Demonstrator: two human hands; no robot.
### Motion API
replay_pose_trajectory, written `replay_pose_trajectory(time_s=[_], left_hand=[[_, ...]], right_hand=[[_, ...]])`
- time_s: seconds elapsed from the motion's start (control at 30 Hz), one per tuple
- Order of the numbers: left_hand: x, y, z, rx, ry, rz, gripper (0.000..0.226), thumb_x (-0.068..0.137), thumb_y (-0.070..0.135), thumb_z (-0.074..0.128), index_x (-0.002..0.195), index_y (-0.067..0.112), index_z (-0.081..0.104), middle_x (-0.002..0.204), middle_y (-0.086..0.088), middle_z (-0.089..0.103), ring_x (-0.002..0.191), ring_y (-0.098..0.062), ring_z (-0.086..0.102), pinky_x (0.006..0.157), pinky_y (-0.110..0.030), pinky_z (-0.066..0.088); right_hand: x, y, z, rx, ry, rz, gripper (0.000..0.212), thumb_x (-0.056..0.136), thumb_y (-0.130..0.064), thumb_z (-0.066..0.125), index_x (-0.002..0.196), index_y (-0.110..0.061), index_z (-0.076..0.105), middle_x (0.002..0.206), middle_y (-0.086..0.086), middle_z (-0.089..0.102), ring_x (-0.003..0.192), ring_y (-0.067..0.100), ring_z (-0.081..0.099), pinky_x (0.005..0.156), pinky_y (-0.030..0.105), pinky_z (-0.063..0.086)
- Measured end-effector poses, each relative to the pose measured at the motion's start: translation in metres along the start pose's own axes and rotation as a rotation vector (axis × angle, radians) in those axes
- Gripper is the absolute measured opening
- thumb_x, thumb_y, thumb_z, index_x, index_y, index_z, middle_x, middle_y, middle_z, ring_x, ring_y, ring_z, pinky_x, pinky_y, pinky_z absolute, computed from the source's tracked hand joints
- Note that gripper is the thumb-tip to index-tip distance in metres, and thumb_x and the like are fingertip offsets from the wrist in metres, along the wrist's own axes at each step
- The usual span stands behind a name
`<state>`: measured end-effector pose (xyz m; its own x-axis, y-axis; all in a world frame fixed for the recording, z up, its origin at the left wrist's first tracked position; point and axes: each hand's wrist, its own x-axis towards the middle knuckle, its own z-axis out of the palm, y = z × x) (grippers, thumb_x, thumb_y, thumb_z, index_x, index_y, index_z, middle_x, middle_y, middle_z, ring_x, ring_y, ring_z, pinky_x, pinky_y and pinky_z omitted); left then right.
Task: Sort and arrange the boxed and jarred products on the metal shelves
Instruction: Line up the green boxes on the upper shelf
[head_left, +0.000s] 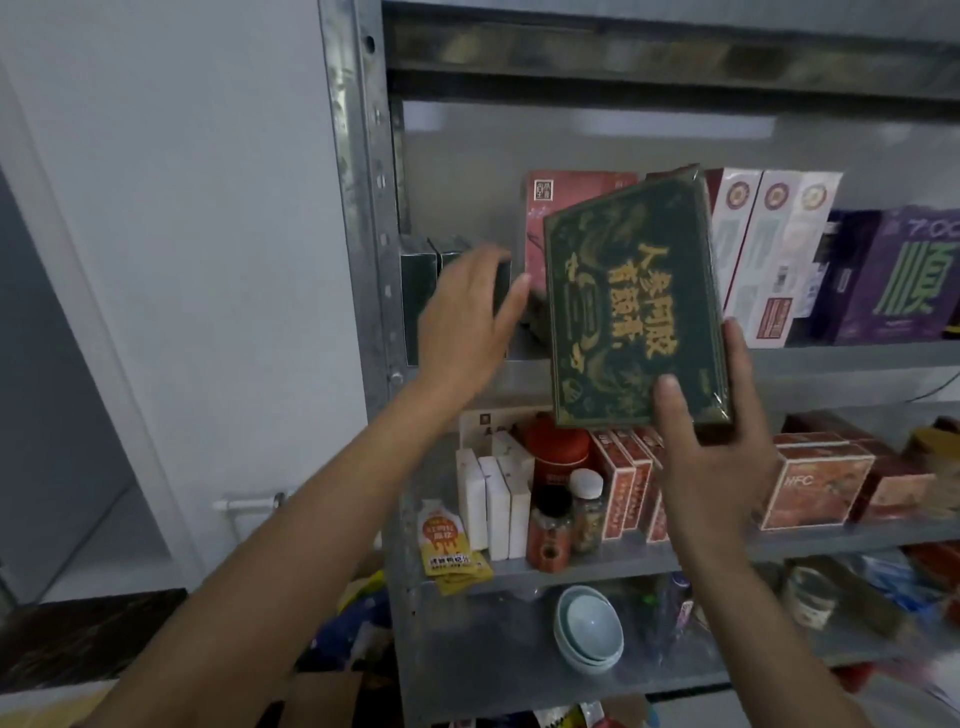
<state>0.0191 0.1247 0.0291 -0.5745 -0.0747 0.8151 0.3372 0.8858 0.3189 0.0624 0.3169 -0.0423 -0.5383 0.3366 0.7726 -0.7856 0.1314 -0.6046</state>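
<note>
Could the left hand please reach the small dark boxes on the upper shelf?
Likely yes: the left hand is at the small dark boxes, nothing between; the large green box is held clear.

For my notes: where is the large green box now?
Head view, right of centre: the right hand holds the large green box by its lower edge, before the pink box.

Green gold-lettered box (634, 301), tilted, held before the upper shelf (831, 358) beside small dark boxes (418, 270)
</note>
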Motion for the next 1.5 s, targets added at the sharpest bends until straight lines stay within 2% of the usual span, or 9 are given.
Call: replay_pose_trajectory(time_s=[0.13,0.23,0.33,0.77,0.9,1.0,1.23,1.37,1.5], left_hand=[[0.055,-0.025,0.001,0.508,-0.125,0.105,0.056,0.102,0.037,0.040,0.150,0.011,0.030,0.158,-0.012,0.027,0.147,-0.027,0.019,0.121,-0.044,0.008],[0.065,-0.036,0.007,0.606,-0.206,0.098,0.045,0.103,0.044,0.032,0.130,0.016,0.055,0.131,-0.010,0.060,0.123,-0.027,0.051,0.110,-0.040,0.026],[0.067,-0.039,0.007,0.588,-0.175,0.116,0.041,0.102,0.046,0.034,0.119,0.019,0.060,0.115,-0.005,0.068,0.106,-0.027,0.060,0.094,-0.038,0.035],[0.073,-0.054,0.008,0.553,-0.207,0.142,0.040,0.102,0.045,0.038,0.126,0.019,0.055,0.122,-0.002,0.065,0.111,-0.024,0.060,0.097,-0.039,0.036],[0.072,-0.054,0.008,0.558,-0.212,0.134,0.040,0.102,0.044,0.039,0.128,0.019,0.054,0.124,-0.004,0.064,0.113,-0.025,0.059,0.098,-0.040,0.036],[0.070,-0.054,0.008,0.549,-0.206,0.144,0.036,0.101,0.041,0.042,0.127,0.019,0.054,0.124,-0.004,0.063,0.111,-0.025,0.059,0.097,-0.038,0.036],[0.070,-0.052,0.007,0.570,-0.224,0.144,0.039,0.102,0.044,0.037,0.130,0.020,0.052,0.126,-0.003,0.062,0.112,-0.025,0.059,0.099,-0.040,0.037],[0.070,-0.054,0.008,0.593,-0.228,0.149,0.040,0.103,0.044,0.035,0.131,0.020,0.051,0.127,-0.003,0.062,0.113,-0.026,0.058,0.099,-0.039,0.036],[0.069,-0.053,0.009,0.599,-0.236,0.139,0.041,0.103,0.044,0.034,0.132,0.020,0.050,0.128,-0.003,0.061,0.115,-0.026,0.057,0.100,-0.040,0.034]], right_hand=[[0.048,0.001,0.041,-0.114,-0.023,-0.104,0.059,0.092,-0.026,0.063,0.146,-0.023,0.038,0.120,-0.033,0.050,0.106,-0.012,0.054,0.091,0.020,0.051],[0.074,0.010,0.067,-0.246,-0.063,-0.199,0.060,0.092,-0.025,0.064,0.147,-0.017,0.039,0.115,0.002,0.063,0.098,0.012,0.059,0.089,0.041,0.054],[0.086,0.022,0.088,-0.365,-0.154,-0.233,0.061,0.092,-0.027,0.065,0.147,-0.019,0.039,0.113,0.014,0.065,0.097,0.023,0.062,0.084,0.038,0.054],[0.139,0.034,0.141,-0.661,-0.306,-0.348,0.051,0.100,-0.049,0.041,0.134,-0.012,0.054,0.107,0.012,0.069,0.095,0.029,0.064,0.077,0.032,0.036],[0.132,0.040,0.155,-0.754,-0.444,-0.334,0.054,0.103,-0.050,0.027,0.125,-0.013,0.059,0.110,0.013,0.068,0.102,0.030,0.062,0.093,0.042,0.041],[0.118,0.052,0.158,-0.792,-0.510,-0.255,0.054,0.102,-0.051,0.026,0.115,-0.009,0.058,0.103,0.013,0.065,0.099,0.031,0.059,0.088,0.042,0.039],[0.121,0.061,0.142,-0.509,-0.574,-0.175,0.061,0.098,-0.058,0.027,0.131,-0.011,0.049,0.125,0.011,0.061,0.114,0.027,0.057,0.094,0.044,0.046],[0.118,0.091,0.098,-0.615,-0.270,-0.248,0.056,0.101,-0.050,0.031,0.126,-0.008,0.056,0.120,0.014,0.063,0.116,0.030,0.056,0.108,0.051,0.034],[0.113,0.122,0.072,-0.960,-0.515,-0.330,0.073,0.092,-0.066,0.024,0.125,-0.009,0.057,0.125,0.014,0.059,0.124,0.031,0.051,0.118,0.058,0.011]])
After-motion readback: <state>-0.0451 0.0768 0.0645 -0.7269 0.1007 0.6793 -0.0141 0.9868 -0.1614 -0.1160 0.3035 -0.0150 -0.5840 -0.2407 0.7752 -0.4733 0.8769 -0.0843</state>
